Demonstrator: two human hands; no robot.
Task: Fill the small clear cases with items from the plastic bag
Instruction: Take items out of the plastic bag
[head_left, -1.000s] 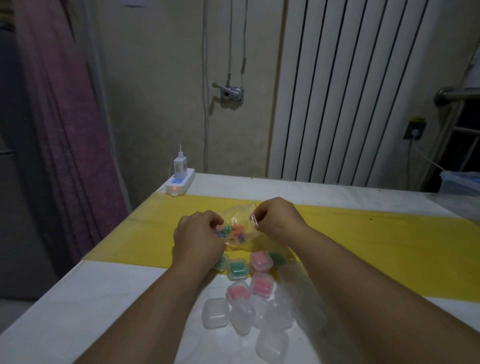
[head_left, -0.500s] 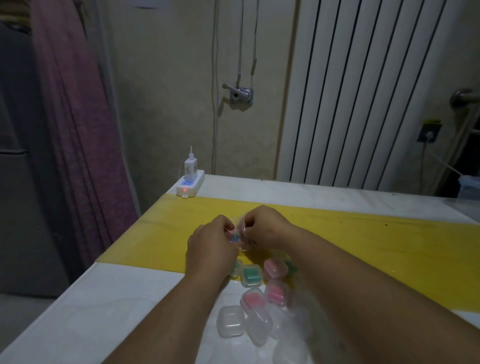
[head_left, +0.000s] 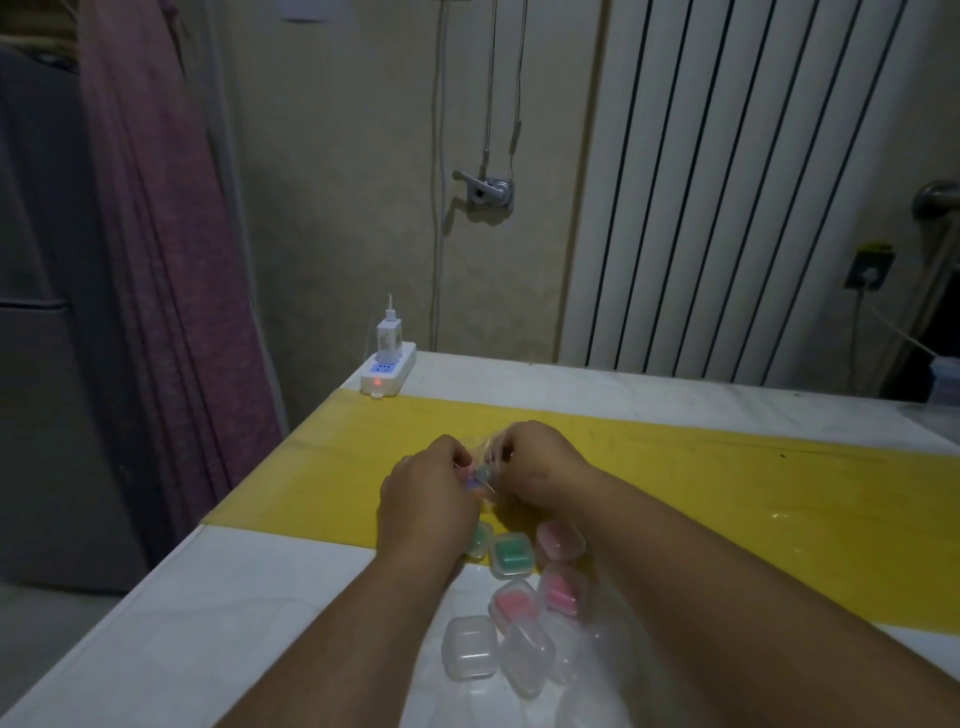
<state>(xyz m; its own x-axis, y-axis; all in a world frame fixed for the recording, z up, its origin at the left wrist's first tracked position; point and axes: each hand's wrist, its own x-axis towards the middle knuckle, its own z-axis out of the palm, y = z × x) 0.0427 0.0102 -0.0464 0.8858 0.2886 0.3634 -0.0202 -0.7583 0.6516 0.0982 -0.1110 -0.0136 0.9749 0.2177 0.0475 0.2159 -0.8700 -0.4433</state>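
Cases nearest the near edge of the table (head_left: 156, 623): a cluster of empty clear cases (head_left: 469, 647), lids down, nothing coloured inside; more of them run under the right forearm, number not readable; these are judged the unfilled remainder.

Next row out: two cases with pink contents (head_left: 517, 603), side by side, touching; beyond them, at the near border of the yellow strip (head_left: 727, 483), a case with green contents (head_left: 511, 555), a second green one partly hidden by the left wrist, and a further pink one (head_left: 560, 540); five filled cases visible, so judged roughly half done, though the count of empties is uncertain.

Over the yellow strip, both hands together above the filled row: left hand (head_left: 428, 491) curled, fingertips pinching the plastic bag (head_left: 485, 467); right hand (head_left: 540, 462) curled likewise, pinching the same bag from the other side; small coloured items show through the film between the two; whether an item is already drawn out, cannot tell; step in hand judged as working at the bag to reach its contents.

Far left corner: white power strip (head_left: 388, 373), red lamp lit, charger plugged in; well apart from the work.
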